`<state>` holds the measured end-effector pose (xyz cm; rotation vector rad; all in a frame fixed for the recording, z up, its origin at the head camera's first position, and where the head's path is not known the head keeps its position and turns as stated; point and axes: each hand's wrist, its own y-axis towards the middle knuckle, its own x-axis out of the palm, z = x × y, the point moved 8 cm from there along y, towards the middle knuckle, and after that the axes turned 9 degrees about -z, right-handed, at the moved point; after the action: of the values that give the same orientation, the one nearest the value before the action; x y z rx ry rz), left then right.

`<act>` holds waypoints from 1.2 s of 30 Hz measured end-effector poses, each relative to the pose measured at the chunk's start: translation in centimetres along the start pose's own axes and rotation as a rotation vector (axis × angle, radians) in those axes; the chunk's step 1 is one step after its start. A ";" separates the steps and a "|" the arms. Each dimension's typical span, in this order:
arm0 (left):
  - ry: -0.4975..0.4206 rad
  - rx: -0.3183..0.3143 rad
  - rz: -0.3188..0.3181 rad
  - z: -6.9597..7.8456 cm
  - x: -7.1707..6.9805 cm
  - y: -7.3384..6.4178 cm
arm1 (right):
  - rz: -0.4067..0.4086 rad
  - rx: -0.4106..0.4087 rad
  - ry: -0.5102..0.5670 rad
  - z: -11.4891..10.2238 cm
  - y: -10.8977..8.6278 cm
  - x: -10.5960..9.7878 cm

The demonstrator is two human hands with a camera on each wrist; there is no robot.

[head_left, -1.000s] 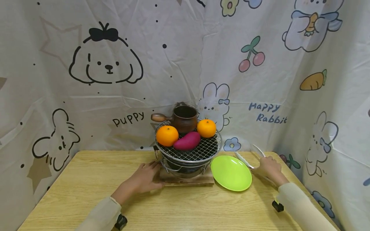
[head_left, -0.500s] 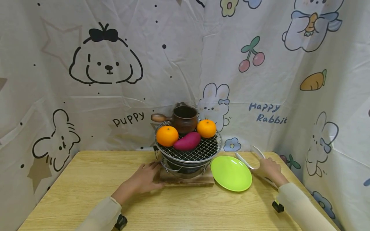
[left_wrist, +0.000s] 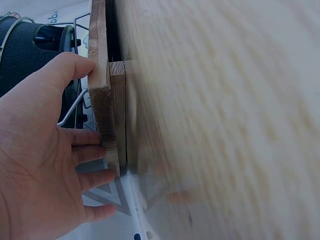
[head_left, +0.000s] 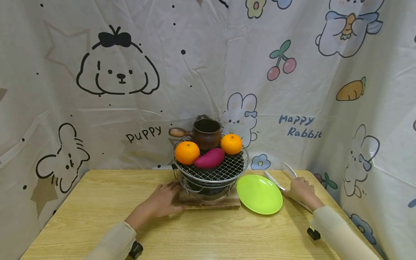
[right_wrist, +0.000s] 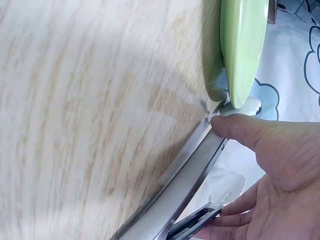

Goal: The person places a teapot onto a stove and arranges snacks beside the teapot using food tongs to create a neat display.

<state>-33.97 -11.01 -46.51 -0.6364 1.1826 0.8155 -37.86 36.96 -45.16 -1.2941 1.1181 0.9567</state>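
Note:
My left hand rests at the left end of a wooden board under a round tabletop grill. In the left wrist view its thumb touches the board's edge, and its fairly straight fingers lie against the end. My right hand holds silver tongs low over the table, right of a green plate. The thumb is on one arm of the tongs and the fingers are on the other; their two ends stand apart. Two mandarins and a purple sweet potato lie on the grill's wire mesh.
A brown clay pot with a wooden side handle stands at the back of the mesh. Behind the wooden table hangs a printed cloth, which also closes off both sides. The plate sits close to the board's right end.

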 end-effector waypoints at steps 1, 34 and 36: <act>0.002 -0.001 -0.001 0.0 -0.1 0.0 | -0.004 0.001 0.001 0.0 0.1 0.0; -0.003 -0.010 -0.015 -0.1 0.1 0.0 | -0.144 0.028 0.053 0.6 0.5 1.0; -0.007 -0.014 -0.021 -0.1 0.0 0.0 | -0.142 0.030 0.055 0.6 0.5 1.0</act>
<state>-34.06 -11.11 -46.56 -0.6563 1.1631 0.8078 -38.07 37.49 -46.29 -1.3631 1.0632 0.8004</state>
